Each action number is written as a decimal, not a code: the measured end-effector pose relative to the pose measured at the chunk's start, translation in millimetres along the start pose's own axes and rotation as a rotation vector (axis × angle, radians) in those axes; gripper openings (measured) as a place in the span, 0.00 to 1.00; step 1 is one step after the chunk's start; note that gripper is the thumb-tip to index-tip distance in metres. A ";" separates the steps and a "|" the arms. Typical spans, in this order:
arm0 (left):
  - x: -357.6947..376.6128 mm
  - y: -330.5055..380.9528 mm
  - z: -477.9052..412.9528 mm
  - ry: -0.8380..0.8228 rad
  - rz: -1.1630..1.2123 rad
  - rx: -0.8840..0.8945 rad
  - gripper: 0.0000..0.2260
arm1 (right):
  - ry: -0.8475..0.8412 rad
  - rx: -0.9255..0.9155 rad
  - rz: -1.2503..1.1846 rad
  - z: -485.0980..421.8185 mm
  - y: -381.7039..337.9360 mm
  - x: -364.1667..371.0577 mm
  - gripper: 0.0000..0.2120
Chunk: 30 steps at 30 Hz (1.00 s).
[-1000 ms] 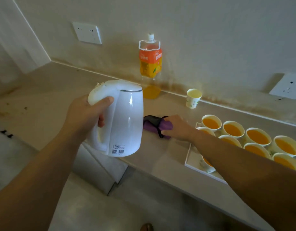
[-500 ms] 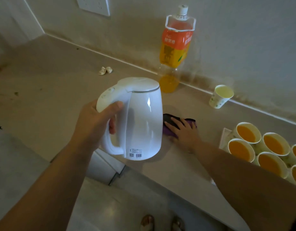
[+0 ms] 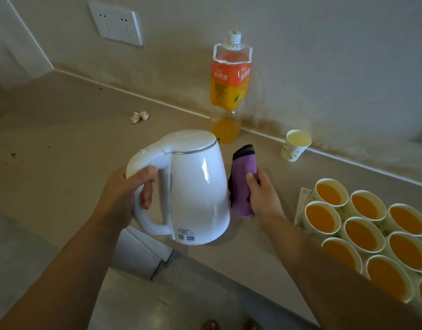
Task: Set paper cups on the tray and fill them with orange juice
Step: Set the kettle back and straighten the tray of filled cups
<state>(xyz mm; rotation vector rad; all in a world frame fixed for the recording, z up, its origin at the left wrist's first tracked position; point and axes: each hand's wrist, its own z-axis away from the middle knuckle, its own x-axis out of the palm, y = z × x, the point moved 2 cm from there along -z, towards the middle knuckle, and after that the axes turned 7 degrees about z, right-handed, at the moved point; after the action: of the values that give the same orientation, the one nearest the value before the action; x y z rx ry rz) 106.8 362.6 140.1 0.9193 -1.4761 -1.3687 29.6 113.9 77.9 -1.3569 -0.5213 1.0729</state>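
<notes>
Since half a second ago the right hand (image 3: 264, 201) has gone from pressing flat on the purple cloth (image 3: 243, 182) to curling round it and raising it on end. The left hand (image 3: 124, 196) still grips the handle of the white electric kettle (image 3: 198, 186), held clear of the counter (image 3: 74, 144). To the right, filled paper cups (image 3: 362, 236) stand packed together on the white tray (image 3: 300, 206), so pouring looks done and this is tidying up. Next comes wiping where the kettle stood, then setting it down well apart from the cups. Farther back, a lone paper cup (image 3: 295, 145), possibly empty, stands off the tray, near the almost drained orange juice bottle (image 3: 229, 91) at the wall.
</notes>
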 end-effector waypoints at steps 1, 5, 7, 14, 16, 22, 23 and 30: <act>4.3 1.4 0.8 0.000 0.016 -0.007 0.14 | -0.015 -0.045 -0.033 11.9 -12.2 2.1 0.17; 20.8 10.9 2.0 0.047 0.115 -0.017 0.10 | 0.013 -0.328 0.045 49.0 -39.7 7.3 0.19; 31.9 16.2 4.0 0.055 0.120 -0.003 0.10 | 0.093 -0.443 0.144 63.5 -45.5 8.6 0.18; 73.7 28.6 10.7 -0.027 0.141 0.041 0.11 | 0.532 -0.765 0.714 74.0 -60.3 16.4 0.22; 73.9 31.7 9.6 -0.045 0.154 0.045 0.09 | 0.539 -0.725 0.653 68.9 -67.1 14.0 0.22; 65.6 43.0 11.2 -0.169 0.267 0.055 0.09 | 0.265 -0.311 0.227 57.3 -88.6 -22.0 0.26; 61.9 44.6 11.3 -0.206 0.290 0.056 0.10 | 0.181 -0.227 0.173 47.7 -89.7 -29.8 0.25; 46.1 67.7 10.5 -0.431 0.385 0.025 0.26 | -0.227 -0.022 -0.261 23.4 -104.0 -60.4 0.15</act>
<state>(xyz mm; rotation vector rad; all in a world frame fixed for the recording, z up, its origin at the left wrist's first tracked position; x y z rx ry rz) 85.5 330.3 213.1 0.3309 -1.8799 -1.3054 14.4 88.6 196.8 -1.1548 -0.8553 1.0118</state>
